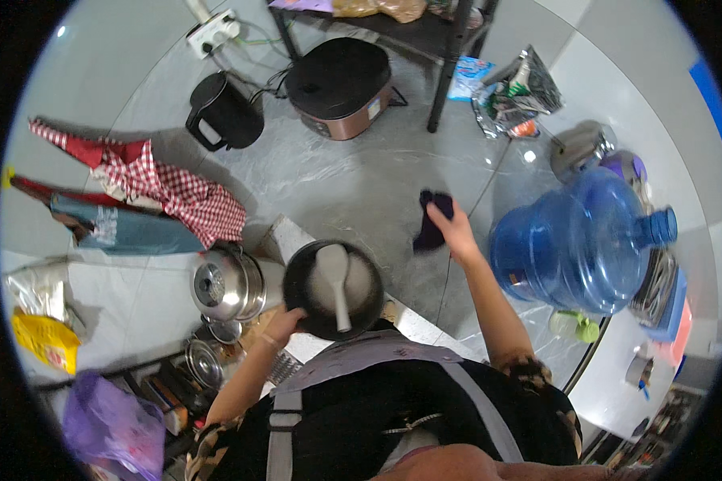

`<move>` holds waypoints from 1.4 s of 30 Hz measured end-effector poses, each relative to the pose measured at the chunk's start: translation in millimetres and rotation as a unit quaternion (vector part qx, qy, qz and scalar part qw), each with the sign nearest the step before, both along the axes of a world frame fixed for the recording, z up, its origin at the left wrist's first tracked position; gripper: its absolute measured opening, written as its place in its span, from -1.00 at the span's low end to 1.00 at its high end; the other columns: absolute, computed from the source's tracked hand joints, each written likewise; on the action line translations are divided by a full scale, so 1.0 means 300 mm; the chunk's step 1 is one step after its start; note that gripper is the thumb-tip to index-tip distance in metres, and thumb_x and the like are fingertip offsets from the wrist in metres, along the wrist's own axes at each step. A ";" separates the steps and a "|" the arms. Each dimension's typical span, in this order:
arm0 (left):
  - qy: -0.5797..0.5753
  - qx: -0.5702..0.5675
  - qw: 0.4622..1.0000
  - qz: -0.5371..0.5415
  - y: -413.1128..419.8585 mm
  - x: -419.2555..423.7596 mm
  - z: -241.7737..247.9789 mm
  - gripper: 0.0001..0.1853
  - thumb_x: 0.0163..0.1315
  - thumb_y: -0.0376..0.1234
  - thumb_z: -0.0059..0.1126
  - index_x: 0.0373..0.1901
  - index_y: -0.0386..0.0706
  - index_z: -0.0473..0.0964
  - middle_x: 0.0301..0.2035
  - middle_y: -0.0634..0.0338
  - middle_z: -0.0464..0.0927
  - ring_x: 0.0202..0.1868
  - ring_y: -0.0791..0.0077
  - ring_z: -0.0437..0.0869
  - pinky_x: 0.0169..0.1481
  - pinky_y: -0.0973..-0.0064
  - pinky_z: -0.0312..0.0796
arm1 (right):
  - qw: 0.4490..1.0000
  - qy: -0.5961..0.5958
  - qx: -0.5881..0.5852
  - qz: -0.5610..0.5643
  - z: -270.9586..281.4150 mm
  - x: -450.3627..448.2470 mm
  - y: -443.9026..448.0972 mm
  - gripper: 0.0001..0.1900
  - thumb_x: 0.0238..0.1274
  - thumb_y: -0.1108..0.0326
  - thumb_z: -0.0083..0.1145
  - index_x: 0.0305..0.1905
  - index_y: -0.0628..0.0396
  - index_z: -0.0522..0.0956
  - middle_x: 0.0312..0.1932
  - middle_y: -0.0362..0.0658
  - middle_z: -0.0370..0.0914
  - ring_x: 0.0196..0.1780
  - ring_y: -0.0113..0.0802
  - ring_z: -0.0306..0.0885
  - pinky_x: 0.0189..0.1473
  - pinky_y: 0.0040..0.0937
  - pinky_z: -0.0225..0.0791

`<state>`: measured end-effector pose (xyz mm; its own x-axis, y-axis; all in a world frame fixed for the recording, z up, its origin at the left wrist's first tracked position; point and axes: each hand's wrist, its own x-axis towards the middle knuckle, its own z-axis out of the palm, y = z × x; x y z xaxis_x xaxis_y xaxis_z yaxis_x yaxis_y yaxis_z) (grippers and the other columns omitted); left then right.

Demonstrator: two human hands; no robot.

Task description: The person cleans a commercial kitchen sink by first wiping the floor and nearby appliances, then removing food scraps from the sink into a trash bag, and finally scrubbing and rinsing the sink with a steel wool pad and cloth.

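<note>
My left hand (286, 326) grips the near left rim of a dark round pot (293, 282), close in front of my body. Inside the pot lies a pale rice paddle (336, 270) on whitish contents that I cannot identify. My right hand (451, 228) is held out to the right of the pot, shut on a dark cloth (428, 231) that hangs from the fingers. Farther ahead on the grey marbled surface stand a pinkish electric cooker (343, 90) with a black lid and, left of it, a black electric kettle (231, 114).
A large blue water bottle (565, 246) lies on its side at the right. A black-legged rack (442, 96) stands ahead. Checked cloth (186, 192) hangs at the left above a stainless steel steamer pot (222, 285). A purple plastic bag (114, 427) is at lower left.
</note>
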<state>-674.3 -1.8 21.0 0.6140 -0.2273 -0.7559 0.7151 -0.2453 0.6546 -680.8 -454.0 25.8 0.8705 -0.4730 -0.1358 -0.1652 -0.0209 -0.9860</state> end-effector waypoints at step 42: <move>0.164 -0.097 0.921 0.340 0.430 -1.030 -0.589 -0.60 0.40 -0.39 0.00 0.22 -0.36 0.40 0.04 -0.10 0.60 0.03 -0.02 0.70 -0.02 0.05 0.73 | 0.881 0.059 -0.168 0.439 -0.361 -0.623 0.961 -0.62 0.42 0.23 0.18 0.22 0.16 0.47 0.16 0.05 0.57 0.21 0.01 0.53 0.25 -0.25 0.36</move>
<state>-983.2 127.1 -155.6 0.4109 -0.0247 -0.9113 0.8273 0.4301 0.3614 -867.8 -165.8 -82.4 0.9103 0.3440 -0.2303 -0.0408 -0.4791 -0.8768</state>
